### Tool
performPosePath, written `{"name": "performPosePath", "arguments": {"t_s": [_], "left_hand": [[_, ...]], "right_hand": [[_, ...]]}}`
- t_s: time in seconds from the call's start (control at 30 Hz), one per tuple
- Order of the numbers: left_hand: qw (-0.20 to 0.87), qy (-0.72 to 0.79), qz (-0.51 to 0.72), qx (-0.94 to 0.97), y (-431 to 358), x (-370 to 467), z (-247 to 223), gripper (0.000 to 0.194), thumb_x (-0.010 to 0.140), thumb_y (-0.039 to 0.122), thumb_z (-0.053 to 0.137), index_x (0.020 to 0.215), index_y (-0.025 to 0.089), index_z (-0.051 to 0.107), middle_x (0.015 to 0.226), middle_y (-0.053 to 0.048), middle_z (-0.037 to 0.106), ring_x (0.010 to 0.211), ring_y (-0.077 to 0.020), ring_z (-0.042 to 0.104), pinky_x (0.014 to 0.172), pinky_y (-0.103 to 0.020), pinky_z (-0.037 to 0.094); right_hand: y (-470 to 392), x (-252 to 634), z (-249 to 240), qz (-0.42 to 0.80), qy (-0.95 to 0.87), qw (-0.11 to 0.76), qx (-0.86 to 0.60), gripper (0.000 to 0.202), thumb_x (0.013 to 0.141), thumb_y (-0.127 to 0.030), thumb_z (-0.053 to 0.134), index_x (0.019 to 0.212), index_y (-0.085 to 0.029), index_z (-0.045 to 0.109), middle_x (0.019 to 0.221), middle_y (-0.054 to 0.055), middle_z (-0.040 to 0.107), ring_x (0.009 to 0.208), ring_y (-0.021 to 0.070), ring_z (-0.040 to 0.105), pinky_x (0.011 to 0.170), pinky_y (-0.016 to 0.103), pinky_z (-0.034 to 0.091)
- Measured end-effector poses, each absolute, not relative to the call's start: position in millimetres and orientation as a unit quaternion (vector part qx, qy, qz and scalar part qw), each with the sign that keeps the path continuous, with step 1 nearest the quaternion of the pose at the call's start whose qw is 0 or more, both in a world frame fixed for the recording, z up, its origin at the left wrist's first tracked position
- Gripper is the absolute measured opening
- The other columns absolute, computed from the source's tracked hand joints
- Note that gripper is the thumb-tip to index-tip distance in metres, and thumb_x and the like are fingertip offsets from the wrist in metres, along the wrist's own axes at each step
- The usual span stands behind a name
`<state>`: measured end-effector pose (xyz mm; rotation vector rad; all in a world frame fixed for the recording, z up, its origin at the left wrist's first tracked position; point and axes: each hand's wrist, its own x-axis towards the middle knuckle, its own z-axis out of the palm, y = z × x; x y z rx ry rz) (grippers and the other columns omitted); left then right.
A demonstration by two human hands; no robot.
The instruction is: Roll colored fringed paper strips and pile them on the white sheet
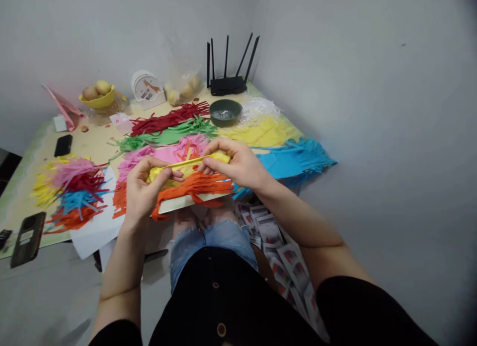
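Observation:
Between my two hands a strip of yellow tissue paper (185, 164) is stretched level over the table edge. My left hand (147, 184) pinches its left end, thumb and fingers pressed together. At the other end my right hand (231, 162) pinches the paper, with a yellow tip poking out past the fingers. Just below them lies orange fringed tissue paper (201, 184). Pink fringed paper (164, 155) spreads behind my hands, partly hidden by them. To the right of my right hand is blue fringed paper (286, 160).
Green (167, 134), dark red (171, 118) and yellow fringed paper (264, 131) lie farther back by a dark bowl (225, 112). A black router (228, 85) stands in the corner. Finished-looking multicoloured tassels (78, 187) and two phones (28, 239) sit left. Printed packets (276, 237) are beside my legs.

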<state>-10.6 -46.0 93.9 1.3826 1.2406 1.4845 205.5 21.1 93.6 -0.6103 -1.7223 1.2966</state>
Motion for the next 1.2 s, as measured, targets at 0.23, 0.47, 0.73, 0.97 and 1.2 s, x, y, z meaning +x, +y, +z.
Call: {"name": "performPosePath", "arguments": {"t_s": [0.23,0.47,0.73,0.97,1.2], "left_hand": [[0.421,0.443,0.641,0.464,-42,-5,95,0.005,0.071,0.019,0.071,0.076,0.017,0.072,0.064,-0.001,0.071,0.057,-0.0162,0.07,0.064,-0.031,0.061],[0.394,0.438,0.626,0.511,-48,-14,85,0.005,0.074,0.023,0.073,0.07,0.02,0.074,0.063,-0.001,0.068,0.061,-0.0147,0.067,0.075,-0.033,0.06],[0.248,0.476,0.368,0.759,-50,-34,106,0.019,0.085,0.03,0.07,0.101,0.023,0.078,0.113,-0.011,0.076,0.114,-0.0286,0.068,0.104,-0.043,0.049],[0.174,0.493,0.34,0.781,-31,-30,94,0.02,0.089,0.037,0.066,0.085,0.022,0.078,0.077,-0.006,0.076,0.068,-0.0184,0.068,0.083,-0.036,0.056],[-0.027,0.463,0.406,0.787,-26,-40,70,0.011,0.085,0.028,0.073,0.092,0.034,0.078,0.091,-0.001,0.08,0.1,-0.0252,0.073,0.122,-0.064,0.021]], "right_hand": [[29,196,82,0.608,-0.629,0.449,-0.181,0.025,0.082,-0.038,0.076,0.091,-0.015,0.078,0.08,0.005,0.076,0.071,0.0128,0.072,0.07,0.027,0.062],[34,202,82,0.565,-0.693,0.419,-0.157,0.012,0.079,-0.024,0.07,0.082,-0.015,0.078,0.083,0.005,0.079,0.078,0.0156,0.075,0.075,0.027,0.062],[38,209,90,0.249,-0.899,0.343,-0.108,0.02,0.085,-0.015,0.059,0.093,-0.02,0.078,0.088,0.002,0.08,0.079,0.0132,0.074,0.076,0.023,0.055],[36,209,91,0.215,-0.924,0.304,-0.084,0.021,0.092,-0.019,0.056,0.102,-0.019,0.075,0.097,0.005,0.079,0.088,0.0153,0.073,0.081,0.026,0.054],[57,194,95,0.498,-0.815,0.249,-0.161,0.034,0.091,-0.042,0.064,0.106,-0.014,0.075,0.099,0.008,0.078,0.083,0.0151,0.071,0.073,0.025,0.053]]}}
